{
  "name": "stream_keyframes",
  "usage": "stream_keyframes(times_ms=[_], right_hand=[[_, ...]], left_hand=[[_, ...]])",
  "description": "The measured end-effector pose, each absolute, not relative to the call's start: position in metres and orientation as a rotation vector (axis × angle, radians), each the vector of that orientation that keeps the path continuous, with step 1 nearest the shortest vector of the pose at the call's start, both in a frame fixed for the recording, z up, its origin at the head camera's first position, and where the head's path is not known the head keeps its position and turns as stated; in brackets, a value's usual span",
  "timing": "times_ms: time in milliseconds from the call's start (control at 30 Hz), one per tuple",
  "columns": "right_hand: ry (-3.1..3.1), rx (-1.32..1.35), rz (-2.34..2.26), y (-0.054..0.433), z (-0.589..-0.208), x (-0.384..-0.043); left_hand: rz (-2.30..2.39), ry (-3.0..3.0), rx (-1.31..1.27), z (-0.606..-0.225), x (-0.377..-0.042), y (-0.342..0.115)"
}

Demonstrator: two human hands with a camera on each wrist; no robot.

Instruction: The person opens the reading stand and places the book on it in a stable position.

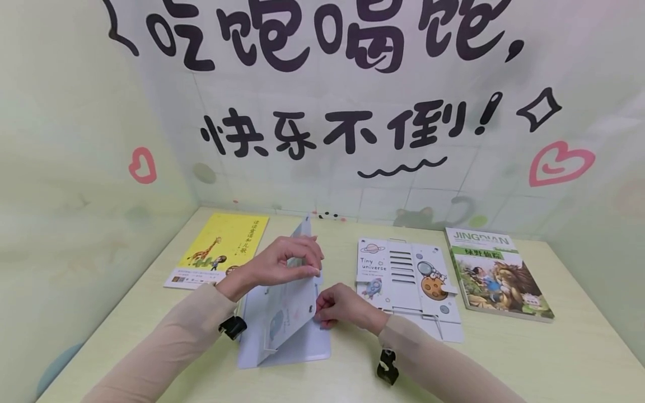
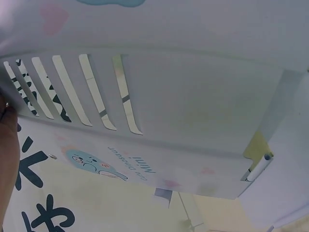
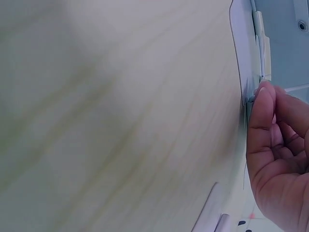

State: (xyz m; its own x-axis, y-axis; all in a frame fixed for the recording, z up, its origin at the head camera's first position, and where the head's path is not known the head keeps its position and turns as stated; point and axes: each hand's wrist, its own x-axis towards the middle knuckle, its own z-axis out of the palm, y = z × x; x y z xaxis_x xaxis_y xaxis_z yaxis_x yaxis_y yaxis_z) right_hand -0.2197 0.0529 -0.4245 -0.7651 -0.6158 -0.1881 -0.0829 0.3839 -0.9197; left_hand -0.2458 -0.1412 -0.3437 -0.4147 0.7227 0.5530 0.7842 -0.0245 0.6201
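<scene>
A pale folding book stand (image 1: 289, 319) with a printed dinosaur is on the table in front of me, its slotted panel (image 2: 203, 96) tilted up from the flat base (image 1: 307, 352). My left hand (image 1: 284, 260) holds the raised panel by its upper edge. Low at the stand's right side, my right hand (image 1: 347, 308) pinches a thin part between thumb and forefinger. In the right wrist view, a wire (image 3: 262, 58) runs down to those fingertips; the exact part in the pinch is mostly hidden.
To the left lies a yellow book (image 1: 227, 240). On the right are a second book stand (image 1: 403, 274) with space pictures, lying flat, and a green-and-white book (image 1: 499, 280). A printed curtain (image 1: 332, 184) hangs behind the table (image 1: 363, 364).
</scene>
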Motion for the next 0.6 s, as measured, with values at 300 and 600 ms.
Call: stream_keyframes(times_ms=[300,600], right_hand=[[2.093,-0.593,-1.432,0.0537,-0.4251,-0.2166],[2.097,-0.564,-1.475,0.0542,-0.4257,-0.2139]], left_hand=[[-1.476,-2.165,-1.645,-0.3455,-0.2451,-0.1421],[-1.474,-2.186,-1.639,-0.3437,-0.2447,-0.1407]])
